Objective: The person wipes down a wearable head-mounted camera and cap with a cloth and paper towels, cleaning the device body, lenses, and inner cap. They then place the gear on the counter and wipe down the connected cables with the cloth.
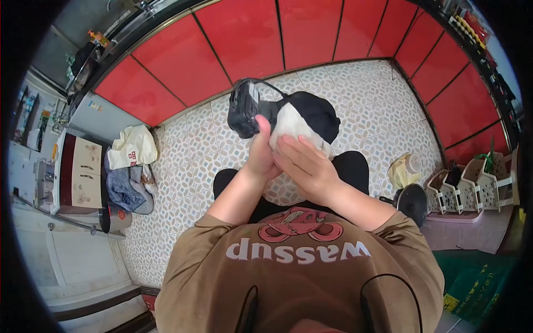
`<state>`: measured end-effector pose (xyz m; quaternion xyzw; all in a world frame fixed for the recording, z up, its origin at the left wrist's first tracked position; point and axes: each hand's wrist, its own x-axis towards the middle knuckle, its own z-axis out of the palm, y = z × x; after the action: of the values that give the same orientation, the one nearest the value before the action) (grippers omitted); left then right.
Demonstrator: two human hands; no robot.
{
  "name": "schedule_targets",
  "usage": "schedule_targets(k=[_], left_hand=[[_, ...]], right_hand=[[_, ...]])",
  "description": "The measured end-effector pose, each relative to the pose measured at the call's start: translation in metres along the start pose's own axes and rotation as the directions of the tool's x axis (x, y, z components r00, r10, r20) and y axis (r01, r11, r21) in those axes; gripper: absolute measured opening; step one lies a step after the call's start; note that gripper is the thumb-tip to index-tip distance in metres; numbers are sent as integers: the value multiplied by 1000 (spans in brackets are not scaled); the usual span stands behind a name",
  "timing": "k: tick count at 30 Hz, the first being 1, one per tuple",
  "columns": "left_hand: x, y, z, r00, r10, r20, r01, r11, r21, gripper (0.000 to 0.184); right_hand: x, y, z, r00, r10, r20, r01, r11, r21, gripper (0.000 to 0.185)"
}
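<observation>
My left hand [264,152] is low in front of my knees, its thumb stretched up and its other fingers largely hidden. Against its palm side lies my right hand [305,166], with fingers straight and flat. A crumpled white cloth or bag [290,123] is just beyond and against the right fingers; I cannot tell whether either hand grips it. Close to the left thumb is a black box-shaped device [243,109] with a pale label and a cable. A rounded black bag or cloth [316,114] sits behind the white one.
Red cabinets [239,36] curve around the patterned tile floor [191,183]. To the left lie a cream bag [133,147] and grey-blue cloth [123,186]. A black pan [412,204], a yellowish bag [402,173] and white plastic baskets [458,186] are at right.
</observation>
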<state>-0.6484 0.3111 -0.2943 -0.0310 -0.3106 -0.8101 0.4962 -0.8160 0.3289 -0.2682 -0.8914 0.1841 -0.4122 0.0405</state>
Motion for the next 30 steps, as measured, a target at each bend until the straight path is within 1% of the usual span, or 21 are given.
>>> schedule_targets(k=[1,3,4,5,6,7,8,9,10,11,14,15,16,18,19,20,22,24,27,28,30], left_hand=[[1,4,-5,1000,-12,8,12,1000,5,77],[6,10,0,999,-24,23,23,1000,19,76],[12,13,15,999,9,-50,-2,991,137,70],[16,15,30,991,51,-122,-19,967,253,64],[16,15,38,977,100,-190,-24,931,364,59],[14,13,38,976,98,-193,-22,932,362,59],[12,11,38,974,39,-223,41,939,343,52],[11,9,39,968,-24,-250,107,940,323,48],[10,8,39,958,-87,-273,173,937,305,49],[8,7,40,958,-96,-270,180,934,307,49],[-2,1,44,893,-249,-375,369,882,294,73],[-4,1,43,893,-249,-375,370,881,294,73],[-7,0,42,869,-305,-391,434,849,301,74],[-11,0,40,812,-408,-418,550,774,314,76],[-11,-1,38,813,-405,-418,548,775,315,76],[-12,-2,35,830,-361,-426,505,810,299,74],[-7,-2,29,860,-264,-437,408,870,277,70],[-9,1,25,854,-285,-436,425,864,268,69],[-9,4,25,842,-334,-424,465,848,255,66],[-7,2,30,844,-330,-423,459,852,250,63],[-5,1,37,848,-314,-426,441,865,240,58]], right_hand=[[-7,2,-3,1000,0,1,0,1000,4,50],[-21,11,-12,999,-20,28,13,972,236,49],[-19,13,-18,999,-33,39,17,937,348,48],[-17,15,-28,999,-35,38,19,936,351,48],[-15,16,-42,984,137,-111,-73,890,450,43],[-7,15,-54,918,318,-236,-141,821,554,37],[1,14,-60,917,322,-237,-145,820,553,37],[13,12,-63,964,164,-212,-67,913,401,37],[24,12,-63,987,8,-159,31,970,242,37],[31,15,-63,987,-137,-79,144,986,83,36],[31,46,-43,987,-95,-128,111,986,123,33],[30,53,-37,986,-78,-146,101,983,151,32],[27,54,-34,986,-75,-146,98,983,155,32],[27,56,-34,994,-19,-105,35,989,147,31],[28,56,-35,996,7,-84,5,990,141,30],[26,50,-34,996,6,-85,6,990,142,30],[22,23,-37,1000,2,-19,3,974,227,31],[21,21,-35,1000,5,17,-9,961,277,32],[24,54,-29,988,54,-143,-26,981,192,31],[24,53,-29,988,53,-145,-25,982,189,31],[21,42,-26,980,65,-188,-46,993,105,31]])
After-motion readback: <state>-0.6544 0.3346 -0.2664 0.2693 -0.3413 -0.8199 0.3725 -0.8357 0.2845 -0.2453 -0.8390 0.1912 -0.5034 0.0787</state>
